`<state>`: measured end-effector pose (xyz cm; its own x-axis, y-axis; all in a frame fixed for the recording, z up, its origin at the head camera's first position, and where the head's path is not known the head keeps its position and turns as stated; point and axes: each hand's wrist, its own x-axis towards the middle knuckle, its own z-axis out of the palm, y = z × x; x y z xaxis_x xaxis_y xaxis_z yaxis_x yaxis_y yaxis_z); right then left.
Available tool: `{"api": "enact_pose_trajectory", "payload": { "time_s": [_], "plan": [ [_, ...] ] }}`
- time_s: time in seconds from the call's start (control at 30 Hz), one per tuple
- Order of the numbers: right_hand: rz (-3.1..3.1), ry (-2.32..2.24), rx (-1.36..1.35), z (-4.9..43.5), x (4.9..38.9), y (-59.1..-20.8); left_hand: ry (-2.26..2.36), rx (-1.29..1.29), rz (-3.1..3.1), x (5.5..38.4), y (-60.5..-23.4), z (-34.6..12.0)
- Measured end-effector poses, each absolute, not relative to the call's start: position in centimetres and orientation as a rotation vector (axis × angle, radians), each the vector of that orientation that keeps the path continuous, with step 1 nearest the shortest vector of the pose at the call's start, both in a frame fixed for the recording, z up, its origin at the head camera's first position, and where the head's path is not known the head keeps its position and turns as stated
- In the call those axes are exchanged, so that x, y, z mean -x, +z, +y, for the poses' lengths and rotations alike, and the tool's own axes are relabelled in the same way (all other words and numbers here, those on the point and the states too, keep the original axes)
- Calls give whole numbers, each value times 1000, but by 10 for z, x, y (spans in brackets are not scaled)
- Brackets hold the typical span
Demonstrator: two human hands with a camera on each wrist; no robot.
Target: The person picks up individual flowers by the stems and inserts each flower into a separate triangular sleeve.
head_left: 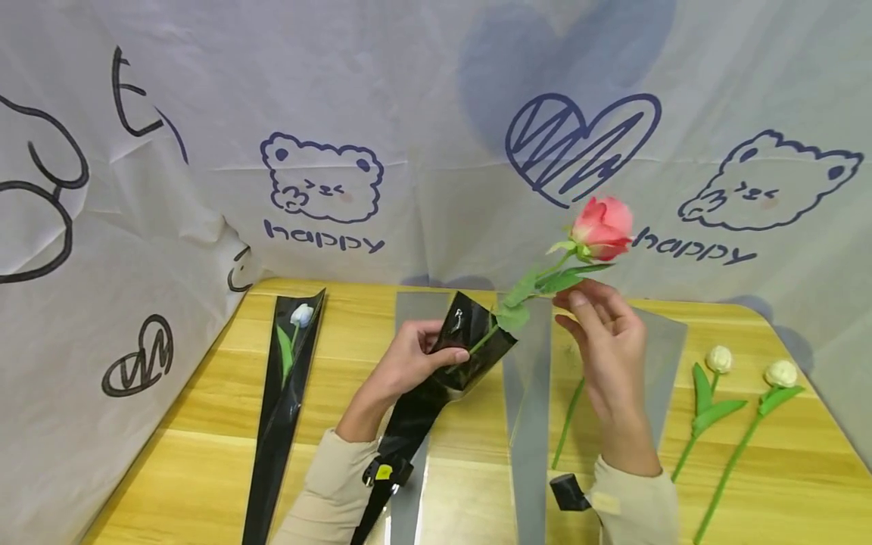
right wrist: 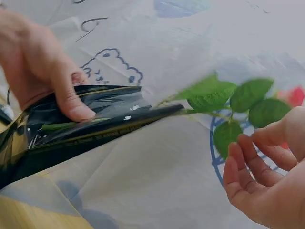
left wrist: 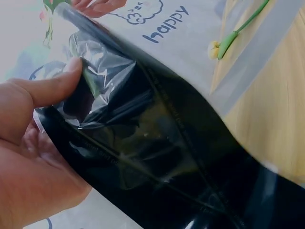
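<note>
While left hand [head_left: 406, 362] grips black wrapper [head_left: 417, 416], rose [head_left: 601, 231] leaning out, right hand [head_left: 611, 344] loosely curved, empty, beside leaves [head_left: 515, 315]

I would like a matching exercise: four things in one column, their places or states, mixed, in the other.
1. pink rose with green leaves
2. pale-blue, green-leaved tulip
3. two round cream-white tulips
4. left hand

A. unwrapped, at right on the yellow wooden table
B. gripping a black plastic wrapper
C. inside another black plastic wrapper, at left
D. bloom outside, stem inside the held wrapper

Pairs: 1-D; 2-C; 3-A; 4-B
</note>
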<state>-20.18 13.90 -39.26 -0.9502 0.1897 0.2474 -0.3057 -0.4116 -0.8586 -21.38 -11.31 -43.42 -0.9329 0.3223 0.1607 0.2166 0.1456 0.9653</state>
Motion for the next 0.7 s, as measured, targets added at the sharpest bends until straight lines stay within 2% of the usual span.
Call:
{"api": "enact_pose_trajectory", "payload": {
  "time_s": [0.13,0.4,0.7],
  "plan": [
    [-1331,2585,-160,146,204,-394,1888,-566,2277,213,-435,-113],
    [-1132,2742,-323,150,207,-400,1796,-576,2200,212,-436,-114],
    [-1081,2666,-748,155,206,-400,1725,-627,2146,212,-436,-120]
  ]
}}
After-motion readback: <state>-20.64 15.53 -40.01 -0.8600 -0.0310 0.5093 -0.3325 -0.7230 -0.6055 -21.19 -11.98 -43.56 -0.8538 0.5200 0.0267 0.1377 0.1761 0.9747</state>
